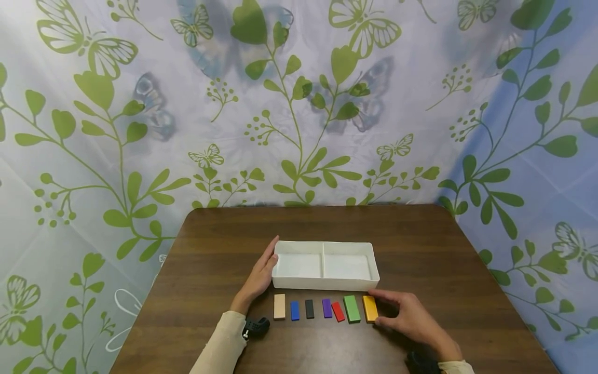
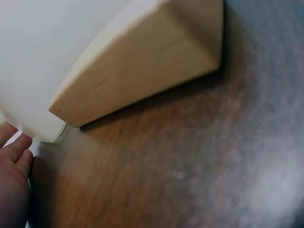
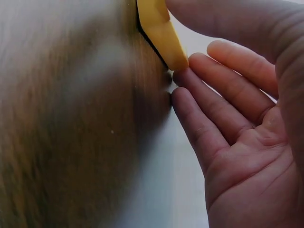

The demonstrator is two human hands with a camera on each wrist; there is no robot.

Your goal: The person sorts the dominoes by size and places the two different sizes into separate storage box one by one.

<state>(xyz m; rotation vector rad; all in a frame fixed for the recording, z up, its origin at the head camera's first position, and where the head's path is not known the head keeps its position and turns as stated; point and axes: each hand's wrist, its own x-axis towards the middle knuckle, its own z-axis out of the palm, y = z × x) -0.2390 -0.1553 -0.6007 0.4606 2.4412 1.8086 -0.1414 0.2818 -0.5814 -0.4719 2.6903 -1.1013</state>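
A white two-compartment tray (image 1: 322,283) stands on the wooden table. My left hand (image 1: 258,276) lies along the tray's left side, fingers extended, thumb near the rim. Below the tray's front, my right hand (image 1: 413,316) pinches a yellow block (image 1: 370,309) at the right end of a row, thumb at its near end and index finger at its far end. The right wrist view shows the thumb and fingertips against this yellow block (image 3: 164,35). Beside the left wrist is a beige wooden block (image 1: 279,306), large in the left wrist view.
Between the beige and yellow blocks lie a blue block (image 1: 295,310), a black block (image 1: 310,309), a purple block (image 1: 327,308), a red block (image 1: 338,311) and a green block (image 1: 352,309). A divider (image 1: 323,259) splits the tray. Behind the table (image 1: 411,234) hangs a leaf-patterned curtain (image 1: 299,104).
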